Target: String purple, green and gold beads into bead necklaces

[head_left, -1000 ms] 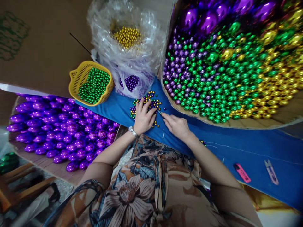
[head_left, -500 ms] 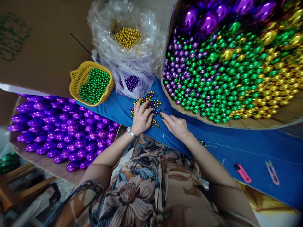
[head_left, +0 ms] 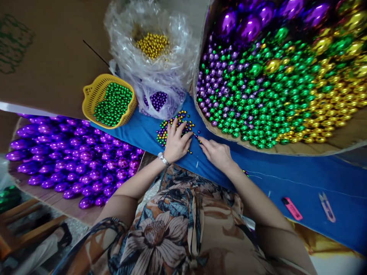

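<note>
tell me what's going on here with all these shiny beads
A person is bent over small, shiny, round beads in purple, green and gold, loose on a blue cloth. The left hand is over the pile; beside it, the right hand pinches a thin needle-like tool. A yellow plastic basket holding green beads and pale-handled metal snips sit apart from both hands.

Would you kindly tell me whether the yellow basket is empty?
Partly full: green beads lie inside the yellow basket, leaving some wall bare.
</note>
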{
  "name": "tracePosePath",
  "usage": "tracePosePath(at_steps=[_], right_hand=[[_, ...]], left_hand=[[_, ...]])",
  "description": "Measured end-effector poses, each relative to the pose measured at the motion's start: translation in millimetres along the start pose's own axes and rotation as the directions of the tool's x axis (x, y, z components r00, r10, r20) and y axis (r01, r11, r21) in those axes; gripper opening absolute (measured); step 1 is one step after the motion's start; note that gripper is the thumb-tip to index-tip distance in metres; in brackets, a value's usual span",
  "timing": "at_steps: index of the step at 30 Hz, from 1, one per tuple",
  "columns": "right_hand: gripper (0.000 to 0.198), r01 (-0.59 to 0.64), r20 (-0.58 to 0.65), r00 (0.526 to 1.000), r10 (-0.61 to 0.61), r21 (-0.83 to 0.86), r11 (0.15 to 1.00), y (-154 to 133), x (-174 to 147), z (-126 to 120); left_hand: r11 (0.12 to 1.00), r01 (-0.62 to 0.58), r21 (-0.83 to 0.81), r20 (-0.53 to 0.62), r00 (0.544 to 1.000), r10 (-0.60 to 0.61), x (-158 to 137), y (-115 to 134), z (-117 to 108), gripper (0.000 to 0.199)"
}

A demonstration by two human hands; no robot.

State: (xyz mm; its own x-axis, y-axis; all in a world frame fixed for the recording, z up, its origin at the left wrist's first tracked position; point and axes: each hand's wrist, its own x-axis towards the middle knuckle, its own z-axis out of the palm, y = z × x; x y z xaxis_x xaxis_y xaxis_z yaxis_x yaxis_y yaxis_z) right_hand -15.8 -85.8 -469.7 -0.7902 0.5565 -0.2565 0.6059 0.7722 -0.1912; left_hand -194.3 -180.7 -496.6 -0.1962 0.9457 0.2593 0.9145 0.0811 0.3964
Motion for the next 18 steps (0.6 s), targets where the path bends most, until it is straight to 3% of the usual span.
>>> tracePosePath(at_steps=[11, 18], right_hand=[[0.049, 0.006, 0.038, 0.999, -0.003, -0.068, 0.998, 0, -5, -1], [0.052, 0.033, -0.040, 0.999, -0.034, -0.013, 0.999, -1, 2, 14]], left_hand=[[1.000, 0.002, -0.024, 0.030, 1.000, -0.001, 0, 0, 1, 0.026], [0.998, -0.033, -0.054, 0.033, 0.999, 0.034, -5, 3, -2, 0.025]])
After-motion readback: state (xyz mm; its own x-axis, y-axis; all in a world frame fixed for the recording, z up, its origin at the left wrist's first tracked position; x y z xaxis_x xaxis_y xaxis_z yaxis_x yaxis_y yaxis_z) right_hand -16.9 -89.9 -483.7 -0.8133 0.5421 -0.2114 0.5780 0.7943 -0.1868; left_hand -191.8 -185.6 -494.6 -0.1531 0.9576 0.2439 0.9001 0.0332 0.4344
